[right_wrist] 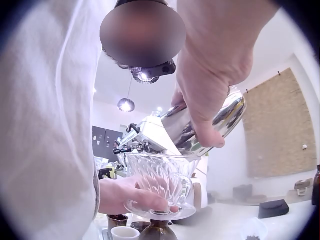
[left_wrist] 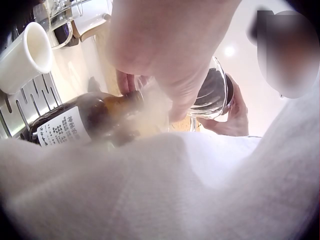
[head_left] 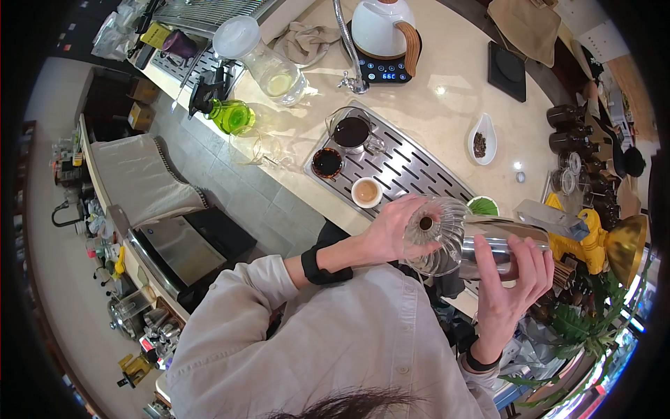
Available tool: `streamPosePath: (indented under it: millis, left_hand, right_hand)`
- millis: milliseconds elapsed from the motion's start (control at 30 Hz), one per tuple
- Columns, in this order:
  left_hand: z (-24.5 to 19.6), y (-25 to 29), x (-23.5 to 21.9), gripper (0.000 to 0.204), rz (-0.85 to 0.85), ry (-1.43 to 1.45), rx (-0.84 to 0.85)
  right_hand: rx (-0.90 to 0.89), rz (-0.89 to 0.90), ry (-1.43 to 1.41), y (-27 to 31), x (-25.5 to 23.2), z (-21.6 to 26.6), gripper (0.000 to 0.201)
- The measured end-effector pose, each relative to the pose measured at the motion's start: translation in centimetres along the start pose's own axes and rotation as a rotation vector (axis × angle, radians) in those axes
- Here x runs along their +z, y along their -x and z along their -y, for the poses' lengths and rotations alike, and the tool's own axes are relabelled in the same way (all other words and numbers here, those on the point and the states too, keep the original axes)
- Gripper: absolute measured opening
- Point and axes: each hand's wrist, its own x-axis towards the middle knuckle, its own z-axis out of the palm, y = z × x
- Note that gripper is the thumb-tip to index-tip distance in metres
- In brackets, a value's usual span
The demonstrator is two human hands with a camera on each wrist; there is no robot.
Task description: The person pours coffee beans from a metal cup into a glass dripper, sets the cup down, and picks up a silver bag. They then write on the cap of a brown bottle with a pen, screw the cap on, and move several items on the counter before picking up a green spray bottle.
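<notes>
My left hand [head_left: 394, 227] grips a ribbed clear glass dripper [head_left: 452, 230] by its base, with the thumb over the flange in the right wrist view. Directly under the dripper, the neck of a brown bottle [right_wrist: 159, 231] shows; its white label faces out in the left wrist view. My right hand [head_left: 513, 276] holds a shiny metal cup [head_left: 481, 244], tilted with its mouth at the dripper's rim. Beside the left hand stands a white cup [head_left: 356, 199] of light brown liquid. Farther off are a glass server [head_left: 361, 148] of dark liquid and a small brown glass [head_left: 315, 167].
A slotted metal drip tray [head_left: 447, 183] lies under the cups. Behind it stand a white kettle [head_left: 377, 31], a lidded glass carafe [head_left: 269, 66] and a green spray bottle [head_left: 234, 117]. To the right are a white dish [head_left: 490, 133] of beans and a yellow device [head_left: 593, 234].
</notes>
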Motion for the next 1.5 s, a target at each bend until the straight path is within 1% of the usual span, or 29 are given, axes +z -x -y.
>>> streamPosePath:
  millis: [133,267,367,400,500,533,633,667,767,800,867,900,933,967,1033,1067,1167,1333,1500]
  left_hand:
    - [-0.3,0.0,-0.1,0.05,0.001,0.017,-0.027]
    - [-0.4,0.0,0.0,0.047,0.006,-0.012,-0.031]
    - [-0.1,0.0,0.1,0.045,0.008,-0.013,-0.028]
    - [-0.2,0.0,0.1,0.045,0.008,-0.028,-0.031]
    - [-0.6,-0.1,0.1,0.044,0.003,-0.042,-0.038]
    - [-0.6,-0.1,0.0,0.044,-0.002,-0.027,-0.041]
    - [0.1,0.2,0.3,0.044,-0.013,-0.045,-0.035]
    - [0.3,0.3,0.4,0.044,-0.017,-0.062,-0.03]
    - [-0.4,-0.1,0.2,0.043,0.0,-0.053,-0.054]
    - [-0.1,0.2,0.2,0.043,0.001,-0.08,-0.052]
    - [0.8,0.6,0.4,0.043,0.0,-0.137,-0.047]
    - [0.4,0.3,0.2,0.043,0.012,-0.117,-0.059]
    - [-0.5,-0.1,-0.1,0.042,0.026,-0.098,-0.072]
    - [-1.0,-0.3,-0.2,0.042,0.039,-0.08,-0.086]
    - [-1.1,-0.3,-0.3,0.041,0.05,-0.09,-0.11]
    - [-1.1,-0.3,-0.2,0.041,0.056,-0.093,-0.12]
    - [-0.7,-0.3,0.0,0.044,0.017,-0.123,0.008]
    - [-1.2,-0.4,0.1,0.042,0.0,-0.101,-0.024]
    - [-1.8,-0.8,0.0,0.042,0.0,-0.095,-0.026]
  right_hand:
    - [-0.006,-0.049,-0.022,0.1,0.4,-0.5,0.046]
    - [0.07,-0.084,-0.271,0.6,1.4,-2.0,0.068]
    - [0.306,-0.157,-0.603,0.4,2.2,-1.5,0.065]
    - [0.275,-0.162,-0.574,0.5,2.7,-2.0,0.075]
    - [0.346,-0.156,-0.674,0.6,3.1,-2.4,0.077]
    - [0.352,-0.158,-0.72,1.0,3.5,-2.8,0.083]
    - [0.471,-0.143,-0.852,1.3,4.2,-3.3,0.09]
    - [0.543,-0.124,-0.938,1.4,4.4,-3.4,0.092]
    - [0.849,-0.009,-0.988,1.6,5.6,-5.0,0.091]
    - [0.871,-0.008,-0.932,2.6,7.5,-6.4,0.089]
    - [0.856,-0.068,-0.901,2.6,9.7,-7.7,0.089]
    - [0.849,-0.098,-0.887,2.4,10.6,-8.3,0.09]
    - [0.852,-0.109,-0.887,2.4,11.6,-8.9,0.09]
    - [0.86,-0.118,-0.828,2.3,12.6,-9.3,0.09]
    - [0.876,-0.134,-0.706,2.1,14.5,-9.9,0.09]
    - [0.877,-0.106,-0.68,2.1,15.2,-10.3,0.086]
    - [0.873,-0.101,-0.71,2.4,18.4,-10.8,0.081]
    - [0.889,-0.123,-0.814,2.6,21.6,-10.2,0.082]
    - [0.924,-0.129,-0.861,3.1,23.1,-9.6,0.082]
